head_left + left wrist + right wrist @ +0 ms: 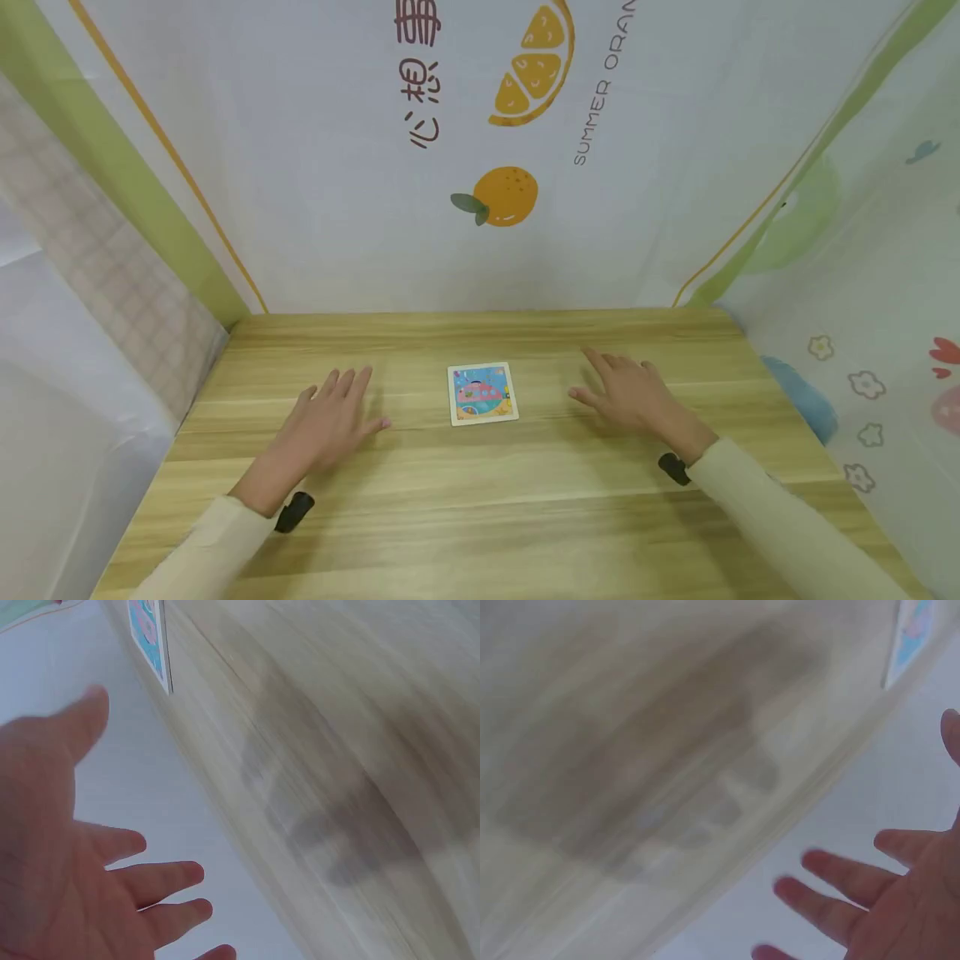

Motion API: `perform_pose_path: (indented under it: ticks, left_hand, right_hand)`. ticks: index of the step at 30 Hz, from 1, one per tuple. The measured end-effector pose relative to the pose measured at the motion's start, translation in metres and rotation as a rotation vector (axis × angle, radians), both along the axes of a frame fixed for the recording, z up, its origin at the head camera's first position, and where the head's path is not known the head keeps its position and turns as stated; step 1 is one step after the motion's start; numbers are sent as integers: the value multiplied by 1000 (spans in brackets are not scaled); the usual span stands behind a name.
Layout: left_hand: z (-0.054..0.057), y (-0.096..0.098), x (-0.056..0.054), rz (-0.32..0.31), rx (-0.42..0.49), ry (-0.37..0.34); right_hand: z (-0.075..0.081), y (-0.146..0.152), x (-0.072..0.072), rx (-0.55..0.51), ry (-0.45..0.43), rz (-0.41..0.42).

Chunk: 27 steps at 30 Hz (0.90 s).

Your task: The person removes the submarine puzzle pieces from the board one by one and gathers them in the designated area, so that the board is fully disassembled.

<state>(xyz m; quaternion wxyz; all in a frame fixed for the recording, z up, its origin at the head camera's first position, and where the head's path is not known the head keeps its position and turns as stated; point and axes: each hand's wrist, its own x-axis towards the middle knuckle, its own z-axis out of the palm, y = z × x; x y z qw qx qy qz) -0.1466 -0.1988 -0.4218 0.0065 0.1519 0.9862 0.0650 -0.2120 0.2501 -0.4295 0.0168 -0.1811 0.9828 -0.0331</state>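
Note:
A small square picture puzzle (483, 394) with a white border lies flat on the wooden table (465, 517), showing a pink and blue sea scene. To its left hovers my left hand (322, 429), palm down with fingers spread and holding nothing. On the other side, my right hand (630, 396) is held above the wood, its fingers extended and apart from the puzzle. Both wrist views show bare palms, with hand shadows on the tabletop; a corner of the puzzle (150, 634) appears at the top of the left one.
A white cloth with printed oranges (506, 196) and lettering hangs behind the table's far edge. More printed cloth (885, 275) hangs at the right side, and a checked, green-edged curtain (97, 217) at the left. Each wrist wears a black band.

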Motion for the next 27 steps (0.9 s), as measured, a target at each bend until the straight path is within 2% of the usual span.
perform_pose_path:
  ticks: [3, 6, 8, 12, 15, 21, 27]
  left_hand:
    - [1, 4, -9, 25, -4, 5]
    - [2, 10, -17, 61, 38, 2]
    - [2, 15, -22, 82, 95, -8]
    - [2, 26, -32, 106, 268, -46]
    - [-1, 30, -38, 149, 404, -115]
    - [-7, 37, -46, 306, 599, -257]
    - [-11, 49, -49, 407, 936, -452]
  right_hand:
    - [8, -8, -10, -23, -78, -8]
    - [14, -16, -19, -94, -177, -20]
    - [18, -21, -26, -137, -227, -21]
    - [21, -32, -39, -197, -274, -2]
    - [22, -41, -48, -251, -314, 12]
    - [24, -59, -62, -433, -463, 9]
    - [22, -80, -70, -581, -562, 33]
